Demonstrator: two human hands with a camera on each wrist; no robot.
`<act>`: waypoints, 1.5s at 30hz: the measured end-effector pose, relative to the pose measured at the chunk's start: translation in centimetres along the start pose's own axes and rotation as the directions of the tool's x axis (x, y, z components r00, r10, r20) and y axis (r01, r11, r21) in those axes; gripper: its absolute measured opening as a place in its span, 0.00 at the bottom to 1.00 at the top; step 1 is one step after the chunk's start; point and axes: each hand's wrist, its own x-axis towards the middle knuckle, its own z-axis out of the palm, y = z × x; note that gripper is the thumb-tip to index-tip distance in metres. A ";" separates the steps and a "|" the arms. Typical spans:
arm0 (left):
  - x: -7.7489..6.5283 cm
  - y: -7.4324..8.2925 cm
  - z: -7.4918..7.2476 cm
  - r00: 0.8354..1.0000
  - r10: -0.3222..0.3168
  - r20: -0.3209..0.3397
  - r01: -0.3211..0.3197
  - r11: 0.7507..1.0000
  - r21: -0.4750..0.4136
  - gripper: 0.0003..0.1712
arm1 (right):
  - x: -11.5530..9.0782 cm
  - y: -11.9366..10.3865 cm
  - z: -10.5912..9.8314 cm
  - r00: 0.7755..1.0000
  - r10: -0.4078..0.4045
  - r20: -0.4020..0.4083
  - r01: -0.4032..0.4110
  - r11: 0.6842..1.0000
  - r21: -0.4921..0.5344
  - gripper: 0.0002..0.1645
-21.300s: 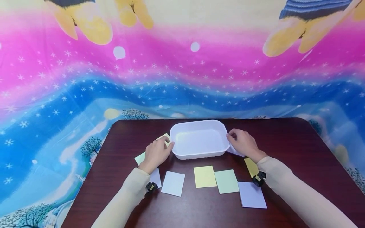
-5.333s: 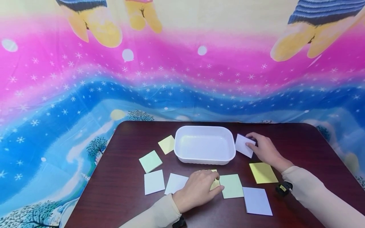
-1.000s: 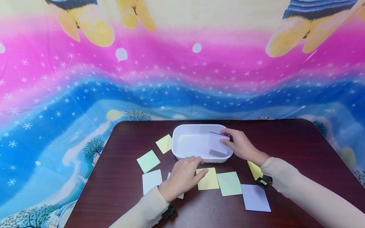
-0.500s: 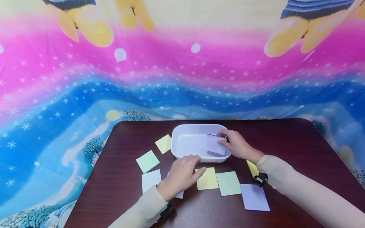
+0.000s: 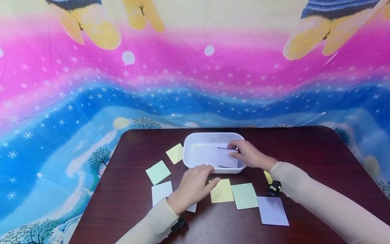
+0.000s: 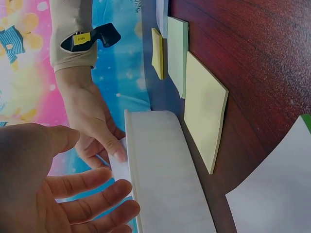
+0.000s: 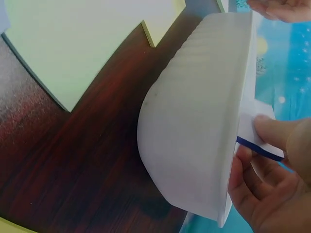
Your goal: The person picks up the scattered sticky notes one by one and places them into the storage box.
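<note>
Between thumb and fingers, my right hand (image 5: 251, 155) pinches a pale lilac sticky-note pad (image 5: 226, 159) with a dark purple edge. The pad stands tilted inside the right part of a white plastic tray (image 5: 195, 152); the right wrist view shows the pad (image 7: 249, 119) partly hidden behind the tray wall (image 7: 194, 111). My left hand (image 5: 193, 187) hovers at the tray's front rim, fingers relaxed and holding nothing. In the left wrist view its fingers (image 6: 97, 204) spread beside the tray's side (image 6: 160, 170). A yellow pad (image 5: 222, 191) lies just right of the left thumb.
Around the tray lie a pale yellow pad (image 5: 175, 154), a green one (image 5: 157, 173), a white one (image 5: 160, 193), another green one (image 5: 244, 196) and a lilac one (image 5: 273, 211). My right wrist partly covers a yellow pad (image 5: 268, 178). A printed cloth (image 5: 195, 84) hangs behind the table.
The lilac pad, earlier on the table right of the tray, is now inside it in my right hand, lately shifting left and lower. My left hand went from the yellow pad to the front rim.
</note>
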 end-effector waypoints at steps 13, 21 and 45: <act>0.0 -0.1 0.0 1.000 -0.001 0.000 0.001 1.000 0.006 0.18 | 0.4 0.1 0.0 0.995 -0.026 0.100 0.026 1.000 -0.002 0.10; 0.1 -0.1 0.1 1.000 -0.003 -0.001 0.003 1.000 0.005 0.18 | 0.8 0.3 0.0 0.990 -0.044 0.137 0.049 0.998 -0.035 0.13; 0.3 -0.3 -0.1 1.000 -0.003 -0.001 0.003 1.000 -0.004 0.20 | 1.0 -0.9 0.6 0.956 0.056 0.289 -0.001 0.982 -0.188 0.35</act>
